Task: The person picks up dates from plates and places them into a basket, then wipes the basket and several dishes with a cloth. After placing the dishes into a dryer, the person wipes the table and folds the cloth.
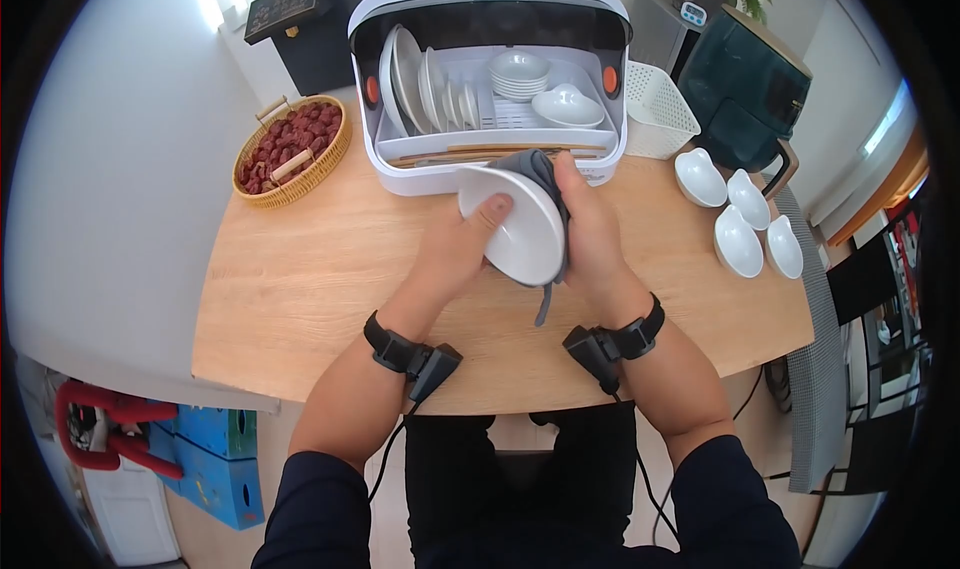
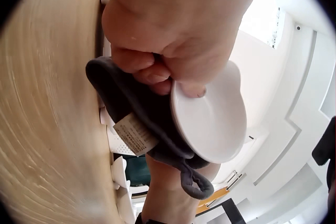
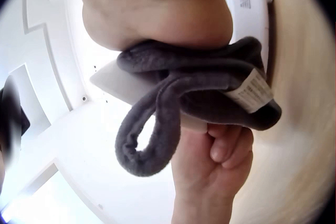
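Observation:
Over the table, my left hand [image 1: 455,249] grips a white bowl [image 1: 525,234], its thumb on the inner face and its other fingers curled behind the rim. The bowl is tilted on its side, its hollow turned toward my left. My right hand [image 1: 597,237] holds a dark grey cloth [image 1: 538,169] against the outside of the bowl. In the left wrist view the cloth [image 2: 131,95] is folded behind the bowl [image 2: 215,116], with a white label showing. A hanging loop [image 3: 149,129] of the cloth dangles below in the right wrist view. The right fingertips are mostly hidden by cloth and bowl.
Behind the hands stands an open white dish cabinet [image 1: 390,174] with plates, stacked bowls and chopsticks. Several white bowls [image 1: 738,239] stand at the right, near a white basket [image 1: 660,119] and a dark green air fryer [image 1: 745,89]. A wicker basket [image 1: 335,154] of red fruit sits at left.

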Demonstrator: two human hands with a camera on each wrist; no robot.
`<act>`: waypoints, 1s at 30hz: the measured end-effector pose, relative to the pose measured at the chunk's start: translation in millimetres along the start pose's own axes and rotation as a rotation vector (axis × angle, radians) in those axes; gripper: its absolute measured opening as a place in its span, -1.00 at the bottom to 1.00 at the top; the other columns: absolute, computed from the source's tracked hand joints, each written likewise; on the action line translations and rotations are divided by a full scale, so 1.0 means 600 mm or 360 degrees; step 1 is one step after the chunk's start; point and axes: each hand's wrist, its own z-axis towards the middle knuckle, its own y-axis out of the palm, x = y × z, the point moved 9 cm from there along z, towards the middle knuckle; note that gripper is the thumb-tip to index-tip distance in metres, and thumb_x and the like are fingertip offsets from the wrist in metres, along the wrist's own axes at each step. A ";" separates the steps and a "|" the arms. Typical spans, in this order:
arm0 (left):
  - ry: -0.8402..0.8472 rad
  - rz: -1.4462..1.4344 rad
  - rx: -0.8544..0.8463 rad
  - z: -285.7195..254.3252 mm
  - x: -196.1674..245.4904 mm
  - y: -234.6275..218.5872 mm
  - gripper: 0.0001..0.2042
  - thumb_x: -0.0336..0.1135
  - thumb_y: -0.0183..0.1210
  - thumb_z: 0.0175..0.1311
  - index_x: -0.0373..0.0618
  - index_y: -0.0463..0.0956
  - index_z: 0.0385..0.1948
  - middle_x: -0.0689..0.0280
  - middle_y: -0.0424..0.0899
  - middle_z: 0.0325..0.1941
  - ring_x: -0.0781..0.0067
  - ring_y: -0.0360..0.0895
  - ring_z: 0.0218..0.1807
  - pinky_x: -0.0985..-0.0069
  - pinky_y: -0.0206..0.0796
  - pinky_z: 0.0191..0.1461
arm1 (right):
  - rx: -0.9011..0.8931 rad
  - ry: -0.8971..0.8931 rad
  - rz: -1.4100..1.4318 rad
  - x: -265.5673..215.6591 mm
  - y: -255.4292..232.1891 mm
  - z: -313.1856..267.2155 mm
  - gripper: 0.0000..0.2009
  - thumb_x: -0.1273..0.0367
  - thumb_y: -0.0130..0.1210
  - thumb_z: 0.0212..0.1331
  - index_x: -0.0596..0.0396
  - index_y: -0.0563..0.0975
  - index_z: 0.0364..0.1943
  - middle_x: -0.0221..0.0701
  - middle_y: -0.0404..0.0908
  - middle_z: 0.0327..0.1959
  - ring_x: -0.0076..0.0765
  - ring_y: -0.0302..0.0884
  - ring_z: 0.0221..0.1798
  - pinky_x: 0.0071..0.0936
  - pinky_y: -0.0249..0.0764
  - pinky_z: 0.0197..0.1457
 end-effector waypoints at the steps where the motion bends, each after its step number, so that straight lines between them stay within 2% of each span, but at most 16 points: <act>1: 0.0005 -0.0002 0.0007 0.005 0.001 -0.006 -0.59 0.09 0.16 0.51 -0.16 0.55 -0.14 0.34 0.63 -0.46 0.68 0.36 -0.71 0.68 0.03 -0.76 | 0.0021 -0.0166 -0.0067 -0.005 0.004 -0.001 -0.49 0.07 -0.17 0.61 0.24 0.54 0.23 -0.29 0.63 0.12 -0.43 0.56 0.11 -0.50 0.47 0.19; 3: -0.0035 -0.0290 0.0039 0.013 -0.003 -0.029 -0.55 0.12 0.12 0.53 -0.18 0.62 -0.17 0.39 0.58 -0.52 0.67 0.31 -0.70 0.63 0.05 -0.69 | 0.0029 -0.0335 -0.0133 -0.014 0.012 -0.007 -0.50 0.09 -0.16 0.61 0.25 0.54 0.23 -0.25 0.62 0.16 -0.38 0.56 0.15 -0.48 0.46 0.23; 5: -0.0153 -0.0276 -0.0060 0.010 -0.013 -0.024 -0.53 0.16 0.12 0.52 -0.17 0.61 -0.19 0.40 0.56 -0.54 0.67 0.30 -0.70 0.63 0.05 -0.69 | 0.0015 -0.1129 -0.1226 -0.071 0.057 -0.040 -0.53 0.13 -0.11 0.58 0.26 0.54 0.23 -0.18 0.55 0.27 -0.28 0.52 0.25 -0.41 0.42 0.31; 6: -0.0282 -0.0263 -0.0175 0.007 -0.026 -0.014 -0.50 0.19 0.11 0.51 -0.16 0.61 -0.22 0.41 0.54 -0.55 0.68 0.29 -0.71 0.63 0.05 -0.69 | -0.0070 -0.1154 -0.1215 -0.079 0.070 -0.045 -0.56 0.18 -0.06 0.54 0.26 0.54 0.22 -0.17 0.49 0.34 -0.22 0.47 0.30 -0.35 0.35 0.39; 7: -0.0285 -0.0264 -0.0177 0.005 -0.032 -0.014 -0.50 0.19 0.11 0.51 -0.16 0.61 -0.22 0.41 0.54 -0.55 0.68 0.29 -0.71 0.63 0.05 -0.69 | -0.0068 -0.1152 -0.1216 -0.087 0.067 -0.047 -0.56 0.18 -0.06 0.54 0.26 0.54 0.22 -0.17 0.49 0.34 -0.22 0.47 0.30 -0.35 0.35 0.39; 9: -0.0377 -0.0010 -0.0513 -0.011 -0.048 0.023 -0.47 0.23 0.13 0.48 -0.18 0.63 -0.21 0.37 0.58 -0.54 0.69 0.31 -0.69 0.63 0.06 -0.68 | -0.0301 -0.0931 -0.0991 -0.082 0.063 -0.038 -0.59 0.21 -0.05 0.53 0.25 0.55 0.21 -0.19 0.52 0.31 -0.23 0.47 0.29 -0.35 0.35 0.38; 11: -0.0372 0.0239 -0.0516 -0.021 -0.036 0.028 -0.43 0.25 0.15 0.45 -0.22 0.67 -0.18 0.31 0.67 -0.48 0.65 0.46 -0.59 0.64 0.19 -0.59 | -0.0273 -0.0932 -0.0953 -0.076 0.046 -0.029 -0.61 0.21 -0.04 0.52 0.25 0.58 0.15 -0.22 0.62 0.18 -0.31 0.54 0.17 -0.40 0.45 0.25; 13: -0.0178 0.0453 -0.0311 -0.016 -0.015 0.017 -0.44 0.22 0.17 0.44 -0.23 0.71 -0.14 0.22 0.75 -0.42 0.45 0.64 -0.46 0.52 0.37 -0.45 | -0.0075 -0.0132 -0.0180 -0.015 -0.001 -0.004 -0.60 0.16 -0.03 0.54 0.23 0.61 0.07 -0.28 0.70 0.02 -0.40 0.63 0.01 -0.45 0.54 0.11; 14: -0.0183 0.0456 -0.0318 -0.014 -0.018 0.017 -0.44 0.22 0.17 0.44 -0.23 0.71 -0.14 0.22 0.75 -0.42 0.45 0.64 -0.46 0.52 0.37 -0.45 | 0.0004 0.0020 -0.0015 -0.001 -0.004 -0.004 -0.58 0.09 -0.04 0.55 0.19 0.63 0.03 -0.30 0.72 -0.06 -0.44 0.66 -0.11 -0.43 0.60 0.01; 16: 0.0365 0.0887 -0.0077 -0.007 0.030 -0.001 -0.47 0.20 0.16 0.45 -0.18 0.73 -0.13 0.15 0.78 -0.39 0.21 0.72 -0.35 0.35 0.47 -0.29 | 0.0085 0.0066 0.0136 0.016 -0.010 0.007 -0.55 0.06 -0.05 0.56 0.18 0.62 0.06 -0.29 0.72 -0.04 -0.42 0.67 -0.08 -0.41 0.61 0.03; 18: 0.0462 0.0997 0.0081 -0.007 0.048 -0.013 -0.49 0.19 0.14 0.46 -0.17 0.73 -0.14 0.12 0.77 -0.39 0.14 0.72 -0.33 0.29 0.47 -0.26 | 0.0155 0.0118 0.0279 0.030 -0.021 0.014 -0.53 0.03 -0.07 0.56 0.17 0.61 0.09 -0.28 0.72 -0.01 -0.40 0.69 -0.04 -0.39 0.63 0.06; 20: 0.0556 0.1109 0.0238 -0.008 0.068 -0.027 -0.50 0.18 0.13 0.47 -0.16 0.73 -0.16 0.09 0.77 -0.39 0.06 0.73 -0.32 0.22 0.47 -0.23 | 0.0123 0.0418 0.0455 0.062 -0.017 0.012 -0.48 -0.01 -0.09 0.56 0.16 0.55 0.20 -0.27 0.71 0.06 -0.39 0.69 0.02 -0.36 0.64 0.09; 22: 0.0513 0.1402 0.0617 -0.010 0.085 -0.061 -0.50 0.17 0.09 0.50 -0.13 0.74 -0.16 0.09 0.77 -0.38 0.04 0.73 -0.31 0.18 0.46 -0.22 | 0.0085 0.0447 0.0470 0.073 -0.012 0.013 -0.46 -0.04 -0.10 0.56 0.15 0.52 0.23 -0.27 0.69 0.10 -0.38 0.68 0.05 -0.36 0.65 0.11; 25: 0.0537 0.1305 0.0743 -0.009 0.091 -0.088 -0.55 0.08 0.11 0.51 -0.17 0.69 -0.01 0.02 0.78 -0.24 -0.03 0.74 -0.20 0.17 0.50 -0.13 | 0.0089 0.0454 0.0399 0.062 -0.005 0.006 -0.41 -0.09 -0.13 0.56 0.13 0.48 0.30 -0.25 0.65 0.15 -0.39 0.67 0.07 -0.37 0.66 0.07; 29: 0.0790 0.1112 0.0798 -0.009 0.083 -0.090 -0.55 -0.09 0.09 0.54 -0.28 0.53 0.22 -0.12 0.72 0.04 -0.04 0.70 0.06 0.25 0.50 0.13 | 0.0229 0.0049 -0.0224 0.012 -0.016 0.007 -0.56 0.20 0.12 0.46 0.23 0.50 0.24 -0.25 0.68 0.05 -0.42 0.68 -0.06 -0.44 0.66 -0.05; 30: 0.0823 0.0977 0.0624 -0.008 0.086 -0.078 -0.51 -0.15 0.11 0.52 -0.31 0.39 0.33 -0.12 0.63 0.18 -0.01 0.62 0.21 0.27 0.43 0.26 | 0.0324 -0.0130 -0.0471 -0.005 -0.023 0.005 -0.59 0.31 0.20 0.40 0.27 0.51 0.22 -0.26 0.69 0.01 -0.44 0.68 -0.11 -0.46 0.65 -0.08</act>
